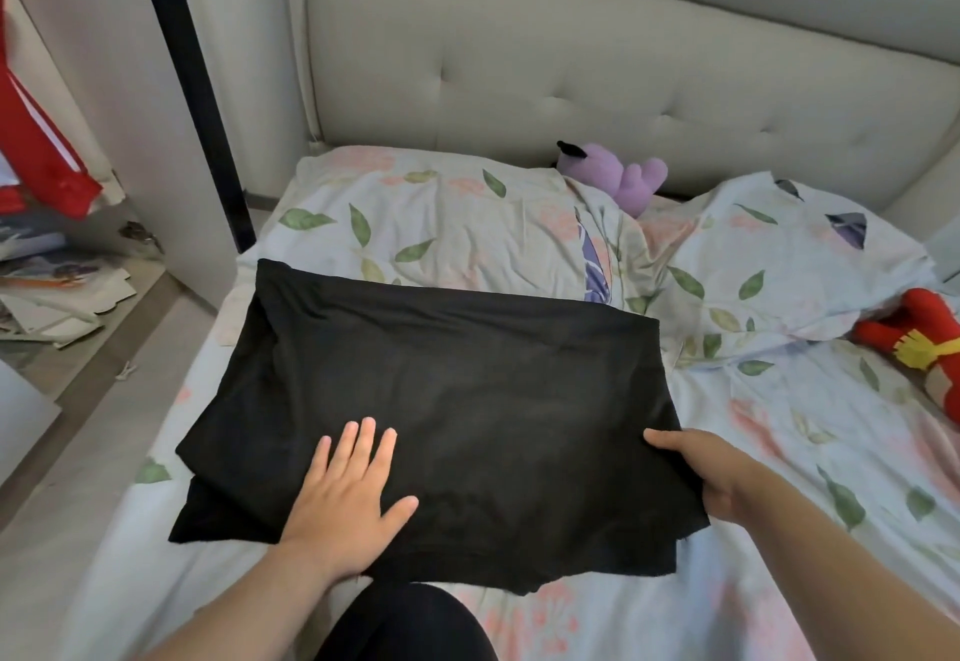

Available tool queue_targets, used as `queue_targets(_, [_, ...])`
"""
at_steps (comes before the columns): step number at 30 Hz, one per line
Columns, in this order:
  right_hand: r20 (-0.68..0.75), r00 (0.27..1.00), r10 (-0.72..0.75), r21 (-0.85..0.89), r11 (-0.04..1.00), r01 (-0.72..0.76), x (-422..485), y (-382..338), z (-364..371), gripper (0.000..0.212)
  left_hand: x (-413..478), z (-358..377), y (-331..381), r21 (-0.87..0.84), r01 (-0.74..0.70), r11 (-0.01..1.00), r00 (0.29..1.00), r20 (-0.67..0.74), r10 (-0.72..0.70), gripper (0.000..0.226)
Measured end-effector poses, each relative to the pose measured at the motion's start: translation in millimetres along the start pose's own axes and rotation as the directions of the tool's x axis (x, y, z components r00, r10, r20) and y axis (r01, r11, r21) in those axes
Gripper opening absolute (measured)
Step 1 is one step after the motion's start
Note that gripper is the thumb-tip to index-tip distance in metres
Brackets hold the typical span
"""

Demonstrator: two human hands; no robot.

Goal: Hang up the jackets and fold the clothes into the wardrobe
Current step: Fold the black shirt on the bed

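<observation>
The black cloth (441, 400) is pressed flat by the open left hand (348, 494) and gripped at its edge by the right hand (701, 473), seemingly mid-fold; another fold is likely needed.

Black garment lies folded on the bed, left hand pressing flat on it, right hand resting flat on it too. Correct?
Not quite. The head view shows the right hand gripping the right edge of the black garment; the left hand does press flat on it.
</observation>
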State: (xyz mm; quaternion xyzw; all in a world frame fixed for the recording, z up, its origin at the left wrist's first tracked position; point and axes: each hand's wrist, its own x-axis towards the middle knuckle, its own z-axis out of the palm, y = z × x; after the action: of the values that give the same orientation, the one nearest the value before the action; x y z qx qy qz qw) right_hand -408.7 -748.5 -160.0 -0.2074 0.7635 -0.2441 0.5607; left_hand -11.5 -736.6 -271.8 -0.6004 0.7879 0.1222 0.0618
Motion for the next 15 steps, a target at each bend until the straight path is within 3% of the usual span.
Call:
queue_targets(3, [0.048, 0.998, 0.039, 0.074, 0.996, -0.043, -2, -4, 1, 0.038, 3, -3, -1, -0.022, 0.024, 0.999, 0.999, -0.035, -0.025, 0.092])
queue_targets(5, [0.064, 0.996, 0.055, 0.134, 0.989, -0.064, -2, 0, 0, 0.042, 7, -17, 9, -0.092, 0.067, 0.993, 0.997, 0.048, -0.063, 0.089])
queue_targets(9, [0.132, 0.991, 0.026, 0.295, 0.953, -0.065, -11, 4, -3, 0.072, 25, -48, 56, -0.324, -0.070, 0.943, 0.984, -0.178, 0.012, 0.089])
queue_targets(11, [0.162, 0.987, -0.016, 0.356, 0.934, -0.043, -18, -2, -5, 0.090, 40, -57, 93, -0.519, -0.148, 0.842, 0.980, -0.193, 0.053, 0.087])
queue_targets(12, [0.165, 0.985, -0.046, 0.378, 0.926, -0.020, -22, -6, -4, 0.091, 46, -62, 112, -0.643, -0.128, 0.755, 0.990, -0.131, 0.056, 0.084])
queue_targets(15, [0.149, 0.974, -0.171, 0.440, 0.894, 0.090, -45, -24, 12, 0.049, 64, -63, 150, -0.880, 0.079, 0.468, 0.986, 0.138, 0.092, 0.071])
